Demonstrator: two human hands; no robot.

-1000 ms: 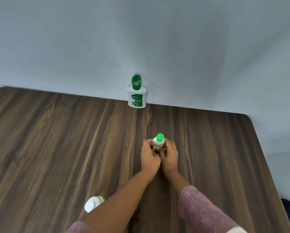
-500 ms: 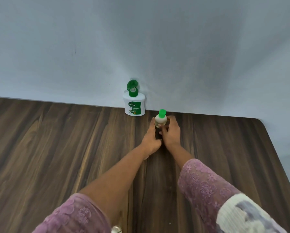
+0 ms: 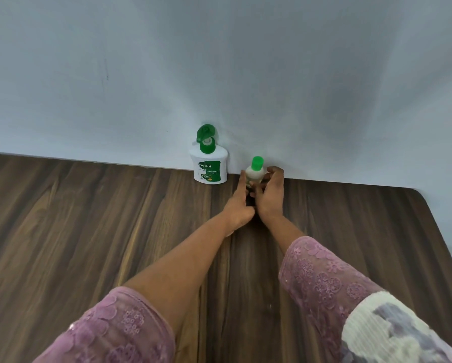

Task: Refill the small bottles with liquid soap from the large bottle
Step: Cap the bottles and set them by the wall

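A small clear bottle [image 3: 255,172] with a green cap stands upright at the back of the wooden table [image 3: 88,231], close to the wall. My left hand [image 3: 240,203] touches its left side with straight fingers. My right hand [image 3: 270,196] curls its fingers round the bottle's right side and base. Just to the left stands the large white soap bottle [image 3: 209,166] with a green label, its green flip cap open. Both arms reach far forward.
A pale blue-grey wall [image 3: 219,74] rises directly behind the bottles. The table's rounded back right corner [image 3: 418,192] lies to the right. Dark wood surface stretches to the left and towards me.
Both hands have carried the small bottle away from me, from mid-table to the wall beside the large bottle. Another small white bottle near my left arm has dropped out of view.
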